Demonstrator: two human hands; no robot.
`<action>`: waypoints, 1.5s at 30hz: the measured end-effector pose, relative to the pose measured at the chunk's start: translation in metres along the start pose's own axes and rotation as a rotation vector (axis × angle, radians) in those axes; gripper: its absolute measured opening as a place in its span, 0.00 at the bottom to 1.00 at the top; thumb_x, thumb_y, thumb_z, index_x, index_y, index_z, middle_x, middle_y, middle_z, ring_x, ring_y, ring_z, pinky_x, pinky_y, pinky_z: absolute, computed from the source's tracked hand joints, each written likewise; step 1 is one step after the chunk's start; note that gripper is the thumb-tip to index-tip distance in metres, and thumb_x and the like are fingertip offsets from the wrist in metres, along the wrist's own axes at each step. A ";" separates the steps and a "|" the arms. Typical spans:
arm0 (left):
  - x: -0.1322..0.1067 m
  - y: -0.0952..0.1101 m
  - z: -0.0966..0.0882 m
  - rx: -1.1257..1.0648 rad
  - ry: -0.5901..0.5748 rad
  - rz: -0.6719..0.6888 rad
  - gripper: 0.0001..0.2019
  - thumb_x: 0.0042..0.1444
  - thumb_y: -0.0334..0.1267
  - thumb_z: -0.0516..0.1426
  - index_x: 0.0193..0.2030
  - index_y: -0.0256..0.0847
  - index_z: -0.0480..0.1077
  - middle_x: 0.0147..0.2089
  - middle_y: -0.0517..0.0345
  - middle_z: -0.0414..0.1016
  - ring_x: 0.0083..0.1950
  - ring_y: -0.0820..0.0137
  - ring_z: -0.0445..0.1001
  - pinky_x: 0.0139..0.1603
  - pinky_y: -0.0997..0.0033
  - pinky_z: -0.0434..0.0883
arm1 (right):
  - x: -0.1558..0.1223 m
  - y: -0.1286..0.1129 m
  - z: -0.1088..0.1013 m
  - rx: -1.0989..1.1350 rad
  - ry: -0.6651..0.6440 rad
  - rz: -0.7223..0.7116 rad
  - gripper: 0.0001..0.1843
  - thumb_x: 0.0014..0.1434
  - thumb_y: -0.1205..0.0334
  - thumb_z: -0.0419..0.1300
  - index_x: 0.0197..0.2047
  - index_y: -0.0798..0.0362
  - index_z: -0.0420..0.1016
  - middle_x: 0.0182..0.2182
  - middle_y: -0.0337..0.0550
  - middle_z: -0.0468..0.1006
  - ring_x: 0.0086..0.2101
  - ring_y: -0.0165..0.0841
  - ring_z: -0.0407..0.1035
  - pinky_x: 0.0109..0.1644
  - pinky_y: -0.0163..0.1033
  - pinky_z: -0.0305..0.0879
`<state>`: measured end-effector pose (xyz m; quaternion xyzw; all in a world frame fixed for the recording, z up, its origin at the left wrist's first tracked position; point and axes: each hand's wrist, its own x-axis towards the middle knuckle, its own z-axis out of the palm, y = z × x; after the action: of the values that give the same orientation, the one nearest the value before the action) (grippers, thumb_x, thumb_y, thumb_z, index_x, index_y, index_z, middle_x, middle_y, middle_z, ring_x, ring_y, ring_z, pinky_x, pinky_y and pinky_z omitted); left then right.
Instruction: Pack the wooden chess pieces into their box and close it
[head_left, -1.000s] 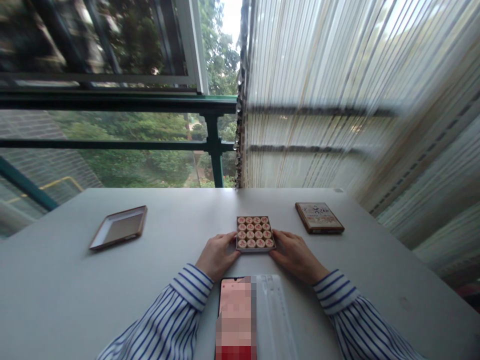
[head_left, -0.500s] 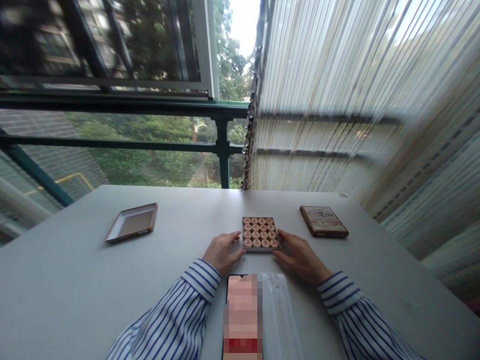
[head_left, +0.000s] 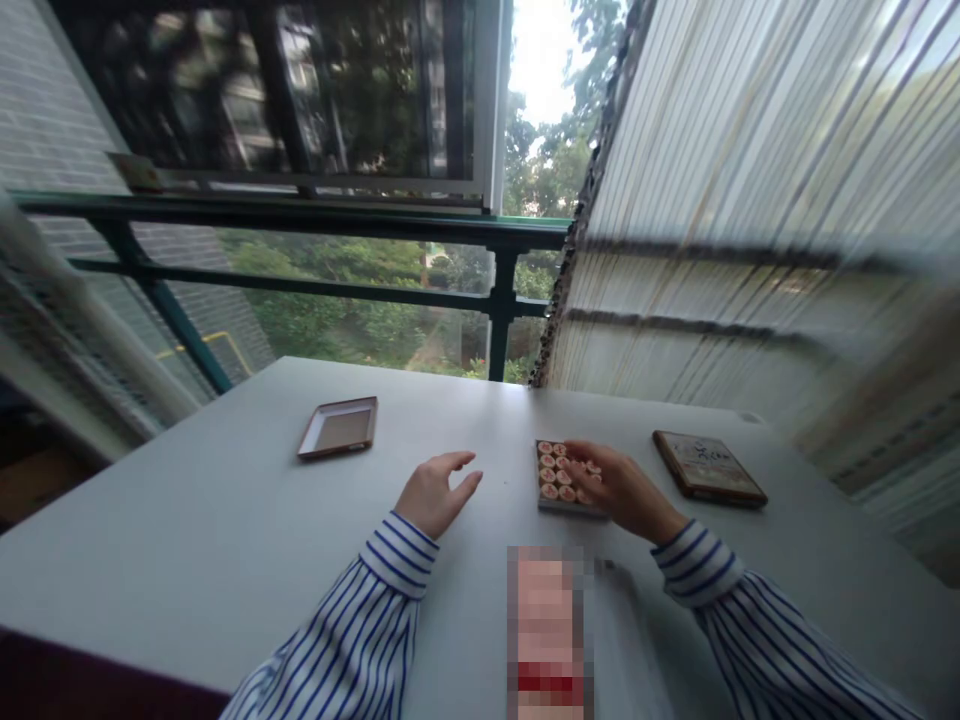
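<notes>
Head view: right hand (head_left: 622, 490) lies over tray of round game pieces (head_left: 552, 476) at table (head_left: 225, 520) centre, fingers curled onto discs; grip on any disc cannot be told; left hand (head_left: 435, 492) open, apart from tray. Judged step: picking piece; needs clean single-disc pinch.

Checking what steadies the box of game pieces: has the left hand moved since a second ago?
Yes. The left hand was against the box of game pieces; now it is clear of it, off to its left.
</notes>
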<state>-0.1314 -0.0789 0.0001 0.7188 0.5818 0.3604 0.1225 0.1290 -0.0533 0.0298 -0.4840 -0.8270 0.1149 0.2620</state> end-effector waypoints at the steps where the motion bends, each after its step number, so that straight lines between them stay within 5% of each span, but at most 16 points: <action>1: -0.002 -0.003 -0.005 0.004 0.007 -0.017 0.16 0.52 0.43 0.53 0.44 0.36 0.71 0.40 0.52 0.76 0.42 0.67 0.73 0.47 0.66 0.69 | 0.007 -0.006 0.003 0.005 -0.014 -0.020 0.18 0.58 0.55 0.50 0.47 0.54 0.69 0.40 0.48 0.76 0.41 0.37 0.70 0.45 0.41 0.64; 12: -0.015 -0.051 -0.056 0.012 0.161 -0.214 0.16 0.51 0.44 0.53 0.42 0.37 0.71 0.40 0.53 0.76 0.39 0.68 0.74 0.43 0.67 0.70 | 0.077 -0.057 0.046 0.093 -0.184 -0.131 0.17 0.57 0.56 0.51 0.44 0.56 0.72 0.36 0.47 0.78 0.36 0.35 0.71 0.39 0.37 0.65; 26: -0.011 -0.127 -0.095 0.208 0.480 -0.564 0.17 0.50 0.42 0.53 0.44 0.34 0.71 0.41 0.46 0.75 0.42 0.62 0.73 0.45 0.63 0.68 | 0.124 -0.100 0.099 0.067 -0.352 -0.171 0.16 0.56 0.59 0.52 0.44 0.55 0.73 0.36 0.45 0.78 0.35 0.33 0.70 0.39 0.34 0.61; 34: -0.016 -0.165 -0.096 0.220 0.521 -0.655 0.17 0.53 0.39 0.50 0.47 0.33 0.69 0.46 0.42 0.72 0.48 0.59 0.70 0.49 0.60 0.67 | 0.145 -0.121 0.133 0.108 -0.356 -0.147 0.16 0.56 0.59 0.51 0.42 0.57 0.73 0.39 0.50 0.76 0.38 0.35 0.70 0.40 0.34 0.61; 45: -0.017 -0.174 -0.090 0.173 0.536 -0.616 0.16 0.56 0.36 0.46 0.48 0.36 0.68 0.50 0.47 0.71 0.52 0.62 0.68 0.53 0.64 0.64 | 0.166 -0.149 0.176 0.141 -0.376 -0.104 0.12 0.54 0.62 0.50 0.29 0.57 0.72 0.26 0.44 0.74 0.28 0.30 0.65 0.30 0.31 0.54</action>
<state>-0.3216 -0.0656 -0.0457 0.3996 0.8090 0.4310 0.0077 -0.1423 0.0250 0.0023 -0.3913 -0.8750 0.2472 0.1421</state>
